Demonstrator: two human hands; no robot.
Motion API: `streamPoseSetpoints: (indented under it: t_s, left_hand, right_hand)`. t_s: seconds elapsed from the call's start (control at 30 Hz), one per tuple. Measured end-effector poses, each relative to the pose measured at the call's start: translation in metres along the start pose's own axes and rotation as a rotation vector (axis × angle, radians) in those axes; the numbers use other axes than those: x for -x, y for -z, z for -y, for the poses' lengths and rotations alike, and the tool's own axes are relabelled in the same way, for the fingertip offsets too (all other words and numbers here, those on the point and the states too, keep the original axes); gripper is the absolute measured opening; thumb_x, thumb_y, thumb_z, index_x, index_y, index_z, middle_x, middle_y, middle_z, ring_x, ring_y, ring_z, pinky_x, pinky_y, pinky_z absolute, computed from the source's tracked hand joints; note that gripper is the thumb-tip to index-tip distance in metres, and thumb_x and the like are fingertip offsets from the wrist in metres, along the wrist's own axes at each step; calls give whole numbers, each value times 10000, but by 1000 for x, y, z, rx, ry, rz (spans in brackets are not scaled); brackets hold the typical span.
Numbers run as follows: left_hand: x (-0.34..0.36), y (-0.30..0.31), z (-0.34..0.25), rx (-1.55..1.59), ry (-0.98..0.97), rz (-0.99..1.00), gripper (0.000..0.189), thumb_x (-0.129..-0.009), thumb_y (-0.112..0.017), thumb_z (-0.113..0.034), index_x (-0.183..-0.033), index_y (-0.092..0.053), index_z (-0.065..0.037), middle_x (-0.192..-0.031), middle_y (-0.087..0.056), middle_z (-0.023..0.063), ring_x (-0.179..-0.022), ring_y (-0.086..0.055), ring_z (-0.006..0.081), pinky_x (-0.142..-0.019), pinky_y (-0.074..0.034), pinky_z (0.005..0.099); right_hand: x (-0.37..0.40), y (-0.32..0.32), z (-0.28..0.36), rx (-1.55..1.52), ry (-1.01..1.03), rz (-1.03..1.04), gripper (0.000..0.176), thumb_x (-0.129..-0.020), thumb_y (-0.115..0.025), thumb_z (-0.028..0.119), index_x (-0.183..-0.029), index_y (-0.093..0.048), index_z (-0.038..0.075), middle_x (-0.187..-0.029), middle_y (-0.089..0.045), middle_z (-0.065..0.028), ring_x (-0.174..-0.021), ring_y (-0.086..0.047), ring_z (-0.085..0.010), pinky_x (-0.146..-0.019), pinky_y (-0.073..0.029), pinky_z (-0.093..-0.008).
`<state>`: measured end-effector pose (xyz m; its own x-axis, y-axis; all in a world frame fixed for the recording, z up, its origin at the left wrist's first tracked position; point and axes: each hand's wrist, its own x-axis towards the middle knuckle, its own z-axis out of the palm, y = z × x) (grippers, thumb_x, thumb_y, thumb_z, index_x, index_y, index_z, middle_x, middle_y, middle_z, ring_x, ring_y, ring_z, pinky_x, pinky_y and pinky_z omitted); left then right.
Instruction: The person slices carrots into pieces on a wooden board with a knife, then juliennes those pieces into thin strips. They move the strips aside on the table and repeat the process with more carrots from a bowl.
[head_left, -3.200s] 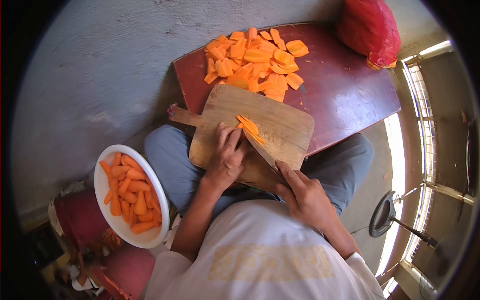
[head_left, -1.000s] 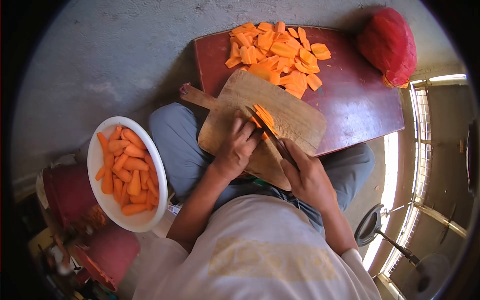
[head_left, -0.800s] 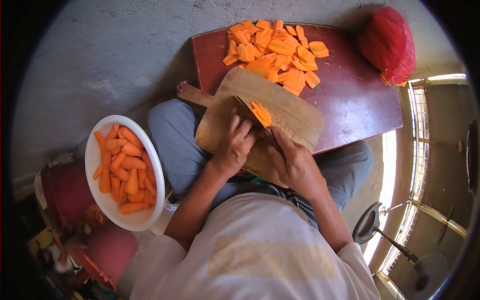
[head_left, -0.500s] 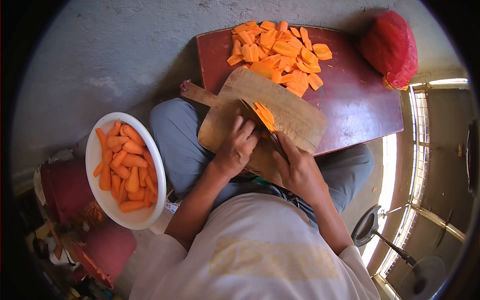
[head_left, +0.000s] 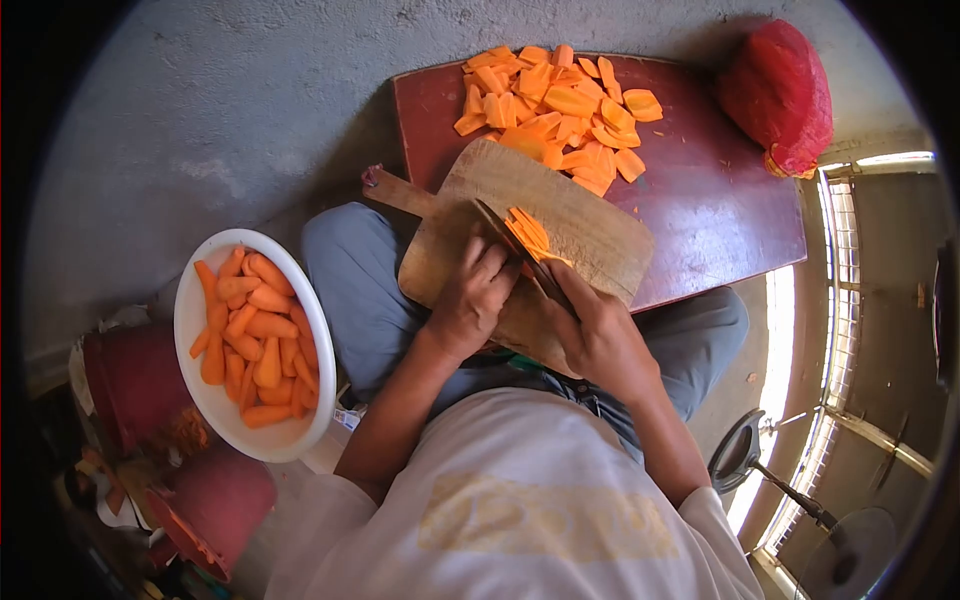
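Note:
My right hand (head_left: 598, 330) grips a knife (head_left: 519, 242), its blade slanting up and left across a wooden cutting board (head_left: 590, 235). My left hand (head_left: 475, 295) is closed, its curled fingers pressed down on the board just left of the blade. A bit of orange shows at its fingertips; the carrot piece under them is mostly hidden. Thin carrot strips (head_left: 530, 230) lie on the board along the blade's right side. The board rests over the lap, its far edge meeting a dark red table.
A pile of flat carrot slices (head_left: 565, 105) lies on the red table (head_left: 720, 200). A red mesh sack (head_left: 780, 95) sits at its far right corner. On the left, a white basin (head_left: 185, 330) holds several peeled carrots (head_left: 268, 325). Red buckets (head_left: 220, 500) and a fan (head_left: 850, 550) stand lower down.
The knife blade has shifted slightly right and tilted, showing more of its side. Strips beside it have spread a little. My left hand stays nearly in place.

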<state>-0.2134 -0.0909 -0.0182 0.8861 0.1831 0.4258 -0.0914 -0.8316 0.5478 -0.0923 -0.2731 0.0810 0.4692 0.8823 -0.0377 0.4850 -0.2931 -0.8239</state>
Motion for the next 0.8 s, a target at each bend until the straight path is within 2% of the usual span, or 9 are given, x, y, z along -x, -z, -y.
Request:
streamPoseSetpoints:
  t_s: [0.17,0.3,0.4,0.5,0.63,0.8]
  left_hand:
    - [5,-6,7,30,-5,-15,318,-939,-613,-73,-1202,-726,64,-1242,-625,247,-1299,-571,546,-1274,-399,659]
    - [4,-4,4,31,-4,-8,312,-943,-608,-60,-1200,-723,74,-1234,-623,256,-1307,-571,551,-1259,-424,637]
    - [3,-3,0,36,16,-48,302,-948,-603,-54,-1194,-725,73,-1221,-624,260,-1302,-574,550,-1247,-442,624]
    - [4,-5,3,-15,-23,-51,285,-944,-609,-55,-1171,-731,66,-1207,-625,259,-1295,-578,547,-1233,-454,623]
    - [2,-2,0,-17,-33,-45,271,-932,-617,-52,-1148,-737,59,-1188,-631,244,-1253,-593,528,-1225,-464,615]
    - [4,-1,1,-23,-31,-58,275,-888,-650,-27,-1139,-736,46,-1147,-640,229,-1182,-607,509,-1218,-474,611]
  right_hand:
    - [19,-4,2,74,-57,16,484,-1057,-683,106,-1505,-552,-21,-1137,-752,-329,-994,-737,-534,-847,-604,-566]
    - [-7,-12,-4,89,40,-11,492,-1055,-681,108,-1509,-551,-27,-1125,-745,-347,-975,-738,-534,-831,-600,-569]
    - [8,1,2,24,-18,28,495,-1061,-678,127,-1513,-549,-29,-1125,-747,-344,-960,-736,-535,-833,-598,-571]
    - [21,-6,0,104,16,-21,490,-1064,-676,133,-1511,-551,-24,-1131,-751,-333,-958,-734,-535,-834,-596,-574]
    - [0,-14,-1,71,16,-17,473,-1065,-676,130,-1501,-562,-15,-1132,-752,-331,-970,-741,-526,-833,-593,-574]
    - [17,-6,0,66,-12,3,469,-1068,-671,139,-1496,-565,-20,-1112,-751,-334,-969,-739,-527,-832,-592,-576]
